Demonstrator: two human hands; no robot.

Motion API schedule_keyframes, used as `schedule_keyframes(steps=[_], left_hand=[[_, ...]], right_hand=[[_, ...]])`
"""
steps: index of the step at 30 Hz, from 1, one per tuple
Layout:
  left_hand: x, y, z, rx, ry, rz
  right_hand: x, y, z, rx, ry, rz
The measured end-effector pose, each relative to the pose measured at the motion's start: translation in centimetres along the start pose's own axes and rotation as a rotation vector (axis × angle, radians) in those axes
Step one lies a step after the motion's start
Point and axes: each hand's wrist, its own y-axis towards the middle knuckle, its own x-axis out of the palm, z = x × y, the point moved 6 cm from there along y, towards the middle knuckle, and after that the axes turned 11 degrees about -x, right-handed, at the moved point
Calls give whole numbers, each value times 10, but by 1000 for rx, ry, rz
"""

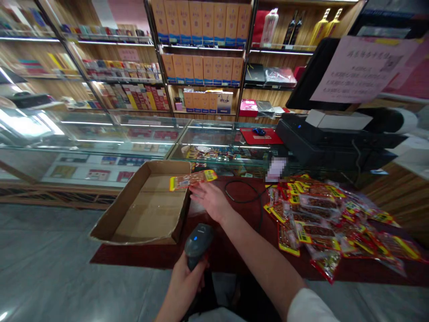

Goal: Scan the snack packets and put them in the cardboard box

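Head view: packet (pixel 192 180) leaving open right hand (pixel 211 201) over box (pixel 144 210).
Left hand (pixel 184 281) gripping scanner (pixel 198 239); next, probably picking from pile (pixel 331 223) at right.

A: What's on the dark red counter (pixel 234 250) besides the work?
B: Black cable (pixel 246 193) looping near centre. Black register unit (pixel 335 143) at 2 o'clock, white box (pixel 338 120) on top of it, pink paper notice (pixel 360 69) hung on the monitor back above.

A: Behind that?
B: Glass display case (pixel 134 138) from 9 to 12 o'clock, small packs inside. Red mat (pixel 259 136) on the glass at 12, a blue thing on it, too small to name.

A: Walls?
B: Wooden shelving (pixel 248 53). Orange boxes (pixel 201 22) in rows at 12 o'clock, bottles (pixel 321 27) at 1, colourful small packs (pixel 134 96) at 11. Grey tile floor (pixel 43 268) at 8 o'clock.
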Motion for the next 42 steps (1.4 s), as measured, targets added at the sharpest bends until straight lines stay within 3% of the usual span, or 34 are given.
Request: schedule_keyframes(steps=[2, 4, 7, 9, 11, 13, 15, 17, 21, 24, 28, 31, 34, 36, 38, 40, 42], left_hand=[[2, 0, 2, 2, -5, -10], [5, 1, 2, 20, -10, -16], [10, 4, 2, 61, -9, -35], [14, 6, 4, 70, -1, -58], [18, 7, 8, 61, 11, -81], [22, 8, 15, 55, 35, -95], [26, 7, 21, 63, 58, -96], [31, 7, 26, 74, 68, -94], [37, 4, 28, 88, 70, -102], [36, 2, 27, 84, 49, -107], [30, 1, 24, 72, 47, -93], [25, 1, 22, 60, 57, -88], [23, 1, 22, 62, 59, -89], [22, 1, 23, 63, 61, -88], [21, 0, 24, 55, 70, -86], [21, 0, 24, 50, 80, -89], [20, -1, 24, 51, 86, -98]], right_hand=[[6, 7, -6, 6, -169, -78], [-20, 9, -30, -140, -388, -64], [-93, -4, -99, -486, -892, 39], [-152, -24, -151, -612, -1380, 206], [-209, -48, -195, -536, -1797, 425], [-253, -69, -223, -367, -2051, 533], [-282, -86, -236, -222, -2191, 534], [-294, -96, -239, -175, -2272, 475], [-292, -105, -234, -357, -2317, 368], [-290, -111, -231, -547, -2260, 373], [-282, -124, -229, -650, -2230, 382], [-248, -140, -227, -787, -2179, 357], [-198, -155, -213, -932, -1944, 389], [-176, -155, -193, -899, -1678, 486], [-171, -144, -161, -733, -1330, 561], [-174, -127, -118, -512, -969, 546], [-178, -115, -82, -366, -766, 508]])
